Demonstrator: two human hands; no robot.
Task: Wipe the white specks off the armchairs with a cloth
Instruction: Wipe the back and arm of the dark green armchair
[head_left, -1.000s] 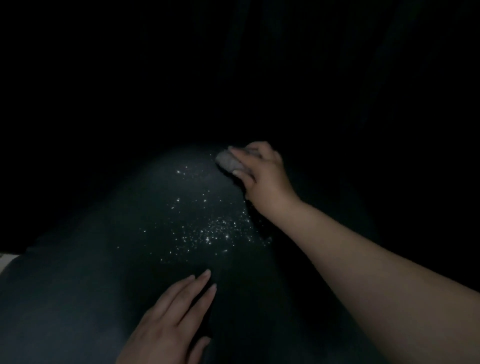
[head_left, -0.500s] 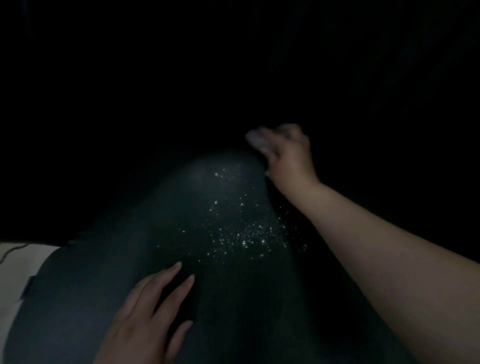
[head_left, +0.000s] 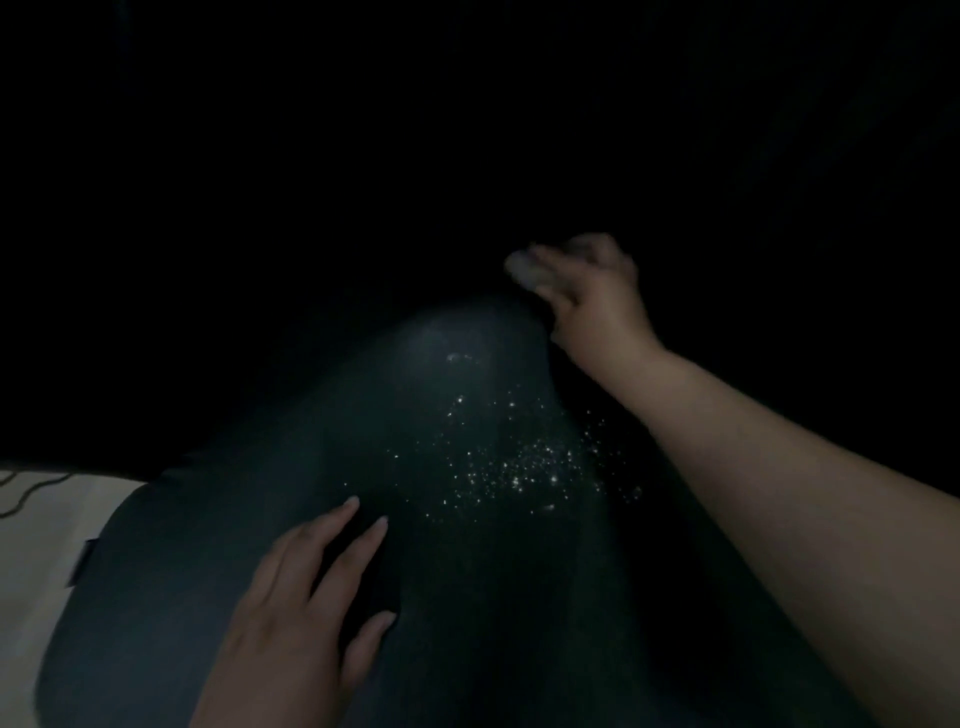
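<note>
Nearest, the left hand lies flat on the dark armchair, fingers straight and spread, holding nothing and bracing the upholstery. Just beyond its fingertips the white specks cluster thickly toward the right side. Farther off, the right hand grips a small bunched cloth, fingers curled round it. Within the last second that hand has moved from the crest of the cushion to beyond its far edge, so 1 stroke appears finished; the crest looks nearly clean, but the main cluster remains for the next pass.
</note>
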